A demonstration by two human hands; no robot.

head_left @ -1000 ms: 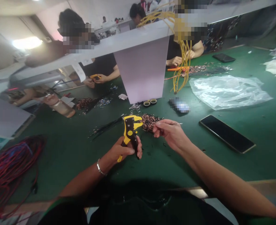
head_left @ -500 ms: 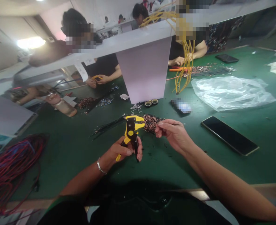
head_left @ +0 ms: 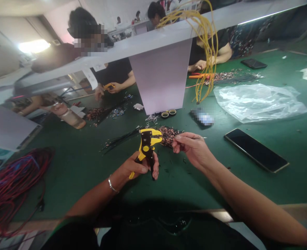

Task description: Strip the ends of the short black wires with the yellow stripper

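My left hand (head_left: 140,166) is wrapped round the handles of a yellow and black wire stripper (head_left: 146,140), held upright with its jaws pointing right. Between thumb and fingers, my right hand (head_left: 192,147) pinches a thin wire (head_left: 200,138), whose pale tip sticks out to the right. The wire's other end, toward the jaws, is too small to make out. Just behind the jaws and the right fingertips lies a heap of short black wires with copper ends (head_left: 169,134). Longer black wires (head_left: 122,138) stretch out on the table left of the stripper.
A large phone (head_left: 256,150) lies to the right, near a clear plastic bag (head_left: 260,103). Two tape rolls (head_left: 168,113) sit before a white panel (head_left: 161,78). Red cables (head_left: 17,187) pile up at left, near a bottle (head_left: 71,116). Yellow wires (head_left: 207,52) hang from the shelf; co-workers sit across.
Both my hands stay almost still, with the stripper and the wire held as before. Across the table, a co-worker's hand has moved apart from the yellow tool.
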